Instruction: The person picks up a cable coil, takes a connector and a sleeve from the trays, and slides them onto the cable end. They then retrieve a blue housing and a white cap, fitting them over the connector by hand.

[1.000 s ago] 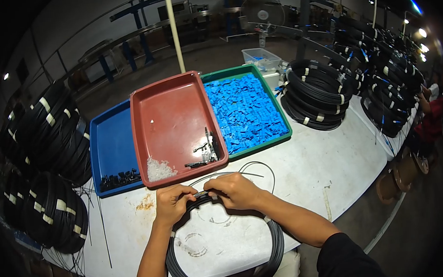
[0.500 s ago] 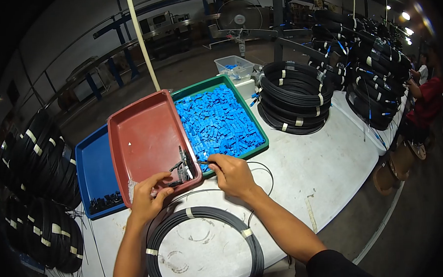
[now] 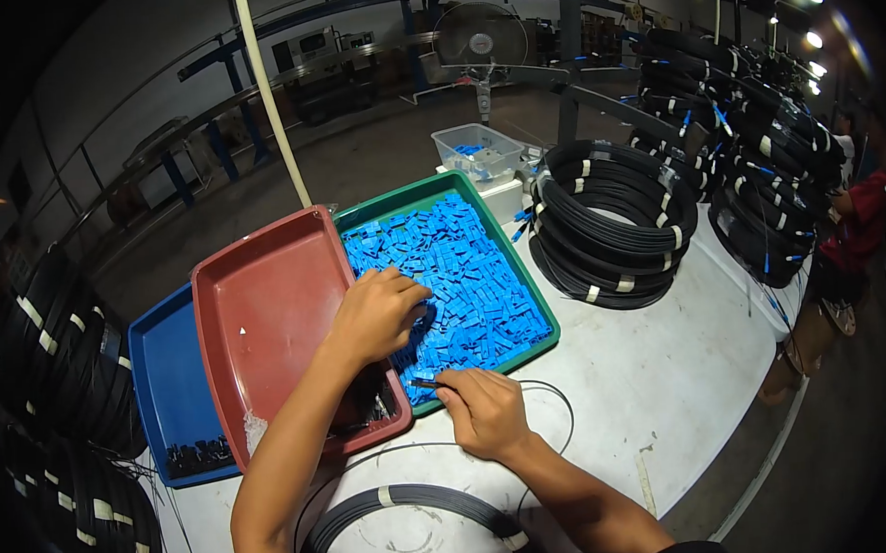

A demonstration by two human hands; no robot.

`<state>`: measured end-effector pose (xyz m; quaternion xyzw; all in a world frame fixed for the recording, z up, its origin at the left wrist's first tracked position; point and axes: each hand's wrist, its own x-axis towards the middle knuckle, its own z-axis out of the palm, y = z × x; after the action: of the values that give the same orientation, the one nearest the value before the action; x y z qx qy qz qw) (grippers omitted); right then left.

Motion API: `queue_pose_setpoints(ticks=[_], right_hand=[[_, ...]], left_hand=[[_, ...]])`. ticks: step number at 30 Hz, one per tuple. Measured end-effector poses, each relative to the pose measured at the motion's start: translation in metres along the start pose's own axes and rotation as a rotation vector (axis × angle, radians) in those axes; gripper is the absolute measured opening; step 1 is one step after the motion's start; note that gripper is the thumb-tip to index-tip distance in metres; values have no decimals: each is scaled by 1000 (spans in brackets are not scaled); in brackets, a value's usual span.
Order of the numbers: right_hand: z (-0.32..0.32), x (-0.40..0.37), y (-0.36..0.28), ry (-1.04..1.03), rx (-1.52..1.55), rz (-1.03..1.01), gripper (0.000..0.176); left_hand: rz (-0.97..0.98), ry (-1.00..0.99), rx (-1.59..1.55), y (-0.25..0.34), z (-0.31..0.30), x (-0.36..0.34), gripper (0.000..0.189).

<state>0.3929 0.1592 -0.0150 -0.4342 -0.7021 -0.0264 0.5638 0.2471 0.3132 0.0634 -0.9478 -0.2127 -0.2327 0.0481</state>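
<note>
My right hand pinches the end of a thin black cable, whose dark connector tip points left over the near edge of the green tray. From that hand the cable loops round to a black coil tied with pale tape. My left hand is over the left part of the green tray, its fingers curled down at the heap of small blue plastic connector housings. Its fingertips are partly hidden, so whatever is between them does not show.
Left of the green tray are a red tray with dark parts at its near end and a blue tray with small black pieces. Cable coils stand at the right, more coils at the left. Behind sits a clear plastic box.
My left hand has gone from the red tray's near end across to the blue housings in the green tray. My right hand still holds the cable end. The view has shifted slightly.
</note>
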Motion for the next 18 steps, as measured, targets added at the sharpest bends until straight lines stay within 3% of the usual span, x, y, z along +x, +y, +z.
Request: queue_pose_setpoints(ticks=[4,13,18], right_hand=[[-2,-1,-3,-23,2,22,13],[-2,-1,-7,-46,1,-6,13],[0,-1,-6,-29,19,-35,14]], left_hand=[[9,9,117,-13,18,16,27],[-35,-62,192,-15,21,27,15],[-77,41,146,-20,16,31,14]])
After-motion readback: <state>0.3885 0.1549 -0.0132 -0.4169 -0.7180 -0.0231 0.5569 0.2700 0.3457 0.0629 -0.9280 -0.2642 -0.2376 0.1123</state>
